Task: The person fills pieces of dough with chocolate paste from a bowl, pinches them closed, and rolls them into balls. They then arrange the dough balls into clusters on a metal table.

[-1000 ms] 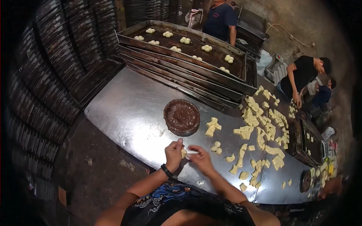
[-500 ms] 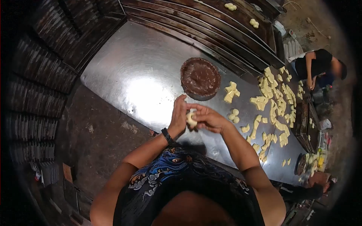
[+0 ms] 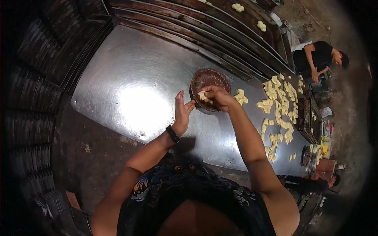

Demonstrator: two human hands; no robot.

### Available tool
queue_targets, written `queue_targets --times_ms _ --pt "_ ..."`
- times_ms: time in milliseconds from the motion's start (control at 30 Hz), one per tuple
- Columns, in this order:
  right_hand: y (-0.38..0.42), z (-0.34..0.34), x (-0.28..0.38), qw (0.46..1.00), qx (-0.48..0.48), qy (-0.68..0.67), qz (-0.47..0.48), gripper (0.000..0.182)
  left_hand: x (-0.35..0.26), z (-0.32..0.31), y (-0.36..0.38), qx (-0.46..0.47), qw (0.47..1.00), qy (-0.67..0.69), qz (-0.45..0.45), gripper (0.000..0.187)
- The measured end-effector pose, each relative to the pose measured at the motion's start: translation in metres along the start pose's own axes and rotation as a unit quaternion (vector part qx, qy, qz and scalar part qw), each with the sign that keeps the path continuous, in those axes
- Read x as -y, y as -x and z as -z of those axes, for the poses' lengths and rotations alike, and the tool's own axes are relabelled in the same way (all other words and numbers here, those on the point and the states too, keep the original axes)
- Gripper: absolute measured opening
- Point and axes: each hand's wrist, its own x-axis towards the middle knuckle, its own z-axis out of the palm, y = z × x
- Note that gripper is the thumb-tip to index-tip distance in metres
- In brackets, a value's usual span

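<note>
On the shiny steel worktable [image 3: 130,78], the left hand [image 3: 180,115] stands open and empty, palm toward the right. Just beside it, the right hand [image 3: 215,97] pinches a small pale lump of dough [image 3: 202,95] over the round brown bowl of dark filling [image 3: 209,84]. The lump looks light, soft and easily squashed, best held gently by its edges with the fingertips.

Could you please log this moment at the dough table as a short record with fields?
right hand: holds a dough piece over the round pan
left hand: open, holding nothing, beside the pan
pan contents: dark brown filling
table: shiny metal; cut dough pieces spread to the right
trays: along the far edge, shaped buns on top
others: a person at the far end
</note>
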Motion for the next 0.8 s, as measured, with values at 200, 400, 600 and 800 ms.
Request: queue_targets --times_ms 200,400,600,800 --pt "0.05 0.004 -0.023 0.894 0.182 -0.396 0.101 0.035 -0.012 -0.004 0.003 -0.063 0.968 -0.188 -0.151 0.067" --pt "0.099 0.023 -0.062 0.844 0.308 -0.428 0.099 0.045 0.001 -0.053 0.053 0.156 0.977 -0.143 -0.018 0.044" --pt "0.139 0.064 -0.138 0.838 0.298 -0.456 0.031 0.045 0.07 -0.081 0.121 0.029 0.986 -0.166 -0.015 0.021" --pt "0.177 0.072 -0.142 0.991 0.063 -0.118 0.004 0.031 0.097 -0.061 0.156 0.005 0.949 -0.31 -0.06 0.022"
